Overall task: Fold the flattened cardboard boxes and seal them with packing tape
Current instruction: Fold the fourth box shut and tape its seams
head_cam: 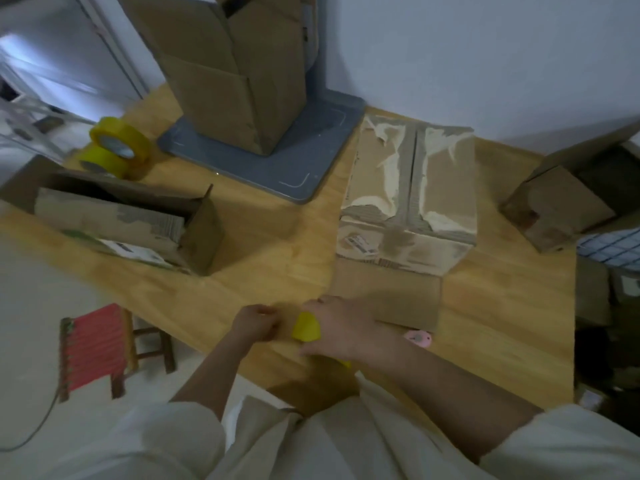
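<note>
Right hand (337, 329) grips yellow tape roll (306, 327) at near bench (277, 244) edge; left hand (254, 322) fingers pinch at tape end, apparently. Step: pulling strip free. Next: carry to folded box (408, 202) seam.

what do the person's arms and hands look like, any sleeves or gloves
Both hands are bare: no gloves, and no rings or watch that I can make out. The left hand and right hand extend from loose, pale cream short sleeves, leaving the forearms uncovered.
</note>
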